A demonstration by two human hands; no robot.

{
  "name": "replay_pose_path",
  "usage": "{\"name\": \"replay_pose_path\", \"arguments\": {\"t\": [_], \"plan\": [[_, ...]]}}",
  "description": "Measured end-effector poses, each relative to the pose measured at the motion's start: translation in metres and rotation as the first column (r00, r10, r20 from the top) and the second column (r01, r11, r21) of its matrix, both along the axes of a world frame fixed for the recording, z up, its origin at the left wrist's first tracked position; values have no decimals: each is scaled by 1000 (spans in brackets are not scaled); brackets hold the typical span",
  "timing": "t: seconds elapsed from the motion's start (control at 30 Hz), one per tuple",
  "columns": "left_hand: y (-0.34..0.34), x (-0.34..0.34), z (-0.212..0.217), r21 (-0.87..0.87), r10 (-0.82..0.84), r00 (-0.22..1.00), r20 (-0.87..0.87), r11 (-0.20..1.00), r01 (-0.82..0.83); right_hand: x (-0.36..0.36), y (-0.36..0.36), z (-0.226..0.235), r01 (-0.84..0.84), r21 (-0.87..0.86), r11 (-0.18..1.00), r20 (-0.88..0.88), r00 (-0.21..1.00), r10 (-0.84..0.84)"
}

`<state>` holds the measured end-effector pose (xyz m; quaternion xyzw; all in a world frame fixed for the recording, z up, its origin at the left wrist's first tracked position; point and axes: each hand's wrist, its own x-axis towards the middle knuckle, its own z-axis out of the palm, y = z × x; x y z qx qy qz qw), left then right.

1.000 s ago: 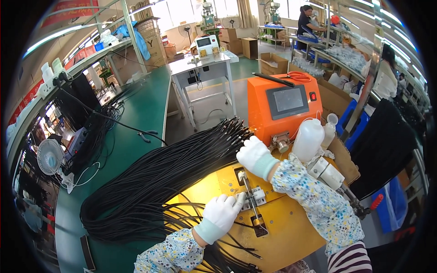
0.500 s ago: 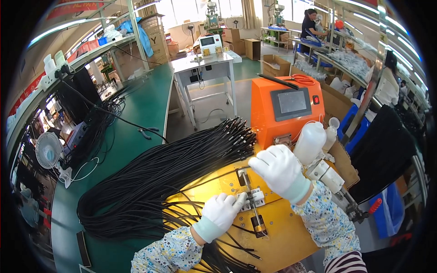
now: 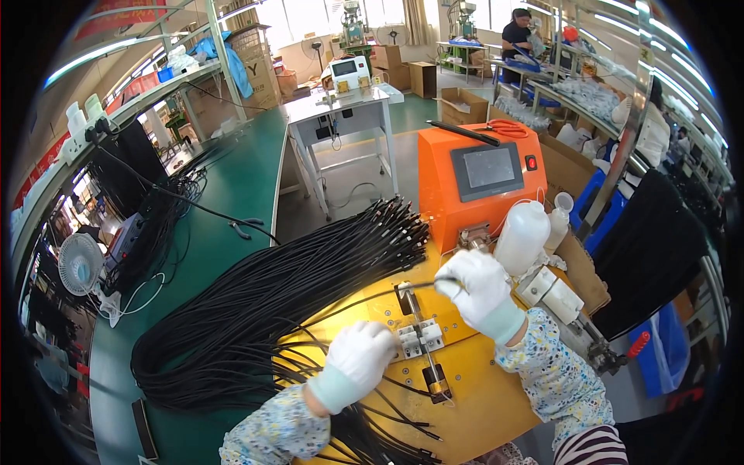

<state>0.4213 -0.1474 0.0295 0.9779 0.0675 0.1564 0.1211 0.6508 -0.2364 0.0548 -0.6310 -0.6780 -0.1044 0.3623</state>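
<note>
My right hand, in a white glove, is closed on a black cable that runs left from its fingers over the yellow machine plate. My left hand, gloved the same way, is curled closed just left of a small metal clamp fixture; what its fingers hold, if anything, is hidden. A thick bundle of black cables bends in a loop left of the plate, its tipped ends close to the orange machine. More loose cable ends lie beneath and beside my left forearm.
A white squeeze bottle and a metal device with a red-handled lever stand right of my right hand. Pliers and a small fan are on the green table. A co-worker is at the far right bench.
My left hand has drawn back left from the clamp fixture, its fingers now curled in. My right hand has turned slightly and moved a little, still with the cable. The view has shifted slightly.
</note>
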Motion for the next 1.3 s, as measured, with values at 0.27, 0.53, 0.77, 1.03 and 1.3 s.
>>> {"name": "replay_pose_path", "arguments": {"t": [0.27,0.53,0.77,1.03,1.3], "plan": [[-15,5,1,-74,-27,997,79,997,33,-13,-17,-44,-253,-234,939,-272,944,186],[-9,7,-19,274,79,995,-61,960,-60,-4,-5,-30,-207,-278,938,-140,975,173],[-15,4,13,210,67,969,-238,978,-16,5,81,-13,50,-302,952,427,900,89],[-16,7,18,219,19,931,-365,974,66,12,118,-26,186,-581,793,593,764,255],[-5,3,-13,279,74,991,-113,959,-40,1,47,27,-164,-23,986,561,814,148]]}}
